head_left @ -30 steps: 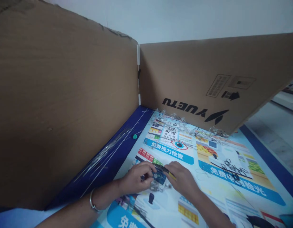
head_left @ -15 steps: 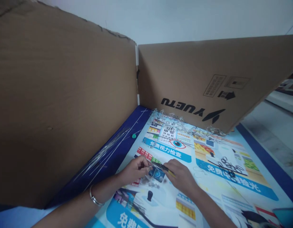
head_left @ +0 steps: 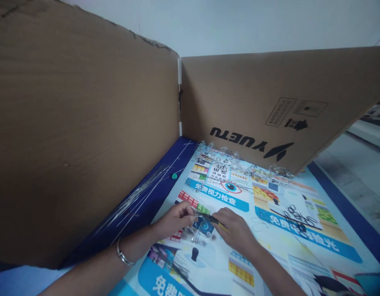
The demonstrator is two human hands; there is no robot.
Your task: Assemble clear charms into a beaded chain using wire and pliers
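Note:
My left hand [head_left: 173, 222] is pinched shut on a small clear piece [head_left: 194, 213] just above a printed poster [head_left: 270, 246] that covers the table. My right hand [head_left: 235, 231] is closed round a thin dark tool with a yellow handle [head_left: 214, 220], its tip pointing at the piece between my left fingers. Below the two hands lie a few small clear and metal bits [head_left: 194, 236]. A silver bangle [head_left: 123, 257] sits on my left wrist.
Cardboard walls stand at the left [head_left: 79, 131] and at the back [head_left: 270, 102]. A bundle of thin wires [head_left: 137, 197] and a green pin [head_left: 174, 176] lie on the blue border. Clear beads [head_left: 227, 158] line the back wall; dark rings [head_left: 296, 216] lie at the right.
My left hand has lifted slightly and moved away from the blue patch on the poster, pinching the small piece up near the tool's tip. The right hand has stayed almost in place.

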